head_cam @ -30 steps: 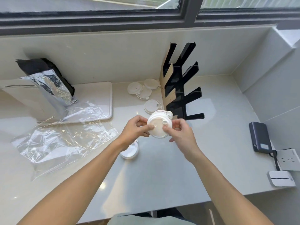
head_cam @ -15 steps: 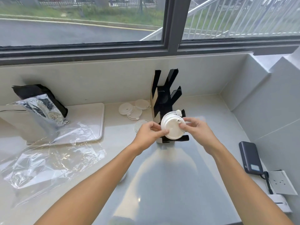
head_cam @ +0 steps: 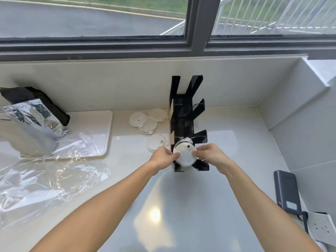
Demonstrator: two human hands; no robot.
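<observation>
My left hand (head_cam: pixel 161 158) and right hand (head_cam: pixel 211 157) pinch the lid stack (head_cam: pixel 184 156) between them, the black rack (head_cam: pixel 182 122) and its nearest slot just beyond.

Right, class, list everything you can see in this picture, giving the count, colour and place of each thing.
lid stack: one, white, held at the rack's lowest slot
rack: one, black, on the counter by the wall
loose lids: four, white, left of the rack
tray: one, white, left
foil bag: one, silver and black, far left
plastic wrap: one sheet, clear, front left
power bank: one, dark, right edge
socket: one, white, bottom right
left hand: pinches the stack's left rim
right hand: pinches its right rim
</observation>
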